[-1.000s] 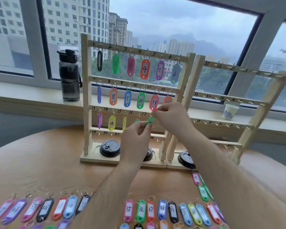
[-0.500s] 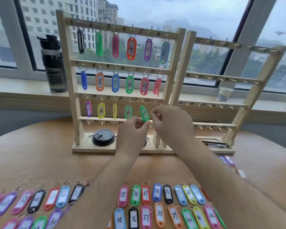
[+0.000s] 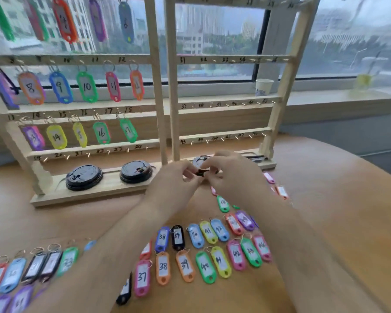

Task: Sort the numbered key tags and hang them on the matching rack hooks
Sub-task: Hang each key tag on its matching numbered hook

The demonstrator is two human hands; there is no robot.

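Head view: both hands meet low over the table (image 3: pixel 325 211), just before the right rack (image 3: pixel 283 86), fingers curled to pinch a small black key tag (image 3: pixel 200 173) between them. The left hand (image 3: pixel 178 179) holds it from the left, the right hand (image 3: pixel 230 175) from the right; its number and long axis are hidden. The first bare hook 18 (image 3: pixel 141 108) on the left rack (image 3: pixel 155 86) sits up and leftward, beside green tag 17 (image 3: pixel 128 130). The left hand lies nearer; the lift likely goes that way.
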